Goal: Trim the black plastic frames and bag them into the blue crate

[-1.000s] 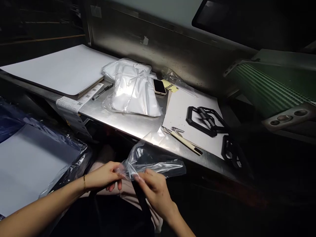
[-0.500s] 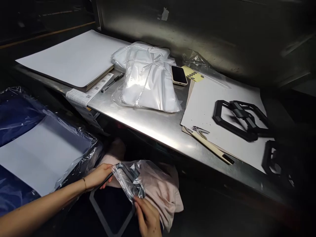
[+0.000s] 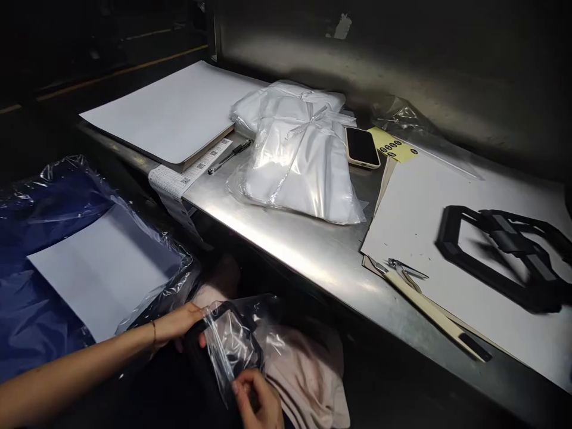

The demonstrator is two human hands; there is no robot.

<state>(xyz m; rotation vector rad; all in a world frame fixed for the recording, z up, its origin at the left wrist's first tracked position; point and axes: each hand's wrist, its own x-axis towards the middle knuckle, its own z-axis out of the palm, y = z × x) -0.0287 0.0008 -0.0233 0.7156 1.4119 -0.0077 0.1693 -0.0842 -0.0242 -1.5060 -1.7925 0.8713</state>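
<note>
Clear plastic, one bag (image 3: 232, 345), sits in my lap below the table edge (image 3: 313, 280), one black frame (image 3: 210, 333) inside. My left hand (image 3: 181, 325) pinches its upper end; my right hand (image 3: 259, 402) pinches the lower corner. Its long axis slants from upper left to lower right. Two white bundles (image 3: 304, 161), one phone (image 3: 361, 146) and one pen (image 3: 229, 157) lie on the table, well apart from my hands.

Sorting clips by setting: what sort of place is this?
Probably a packing bench in a workshop: a steel worktable, bundled plastic bags, black frame parts on white board.
</note>
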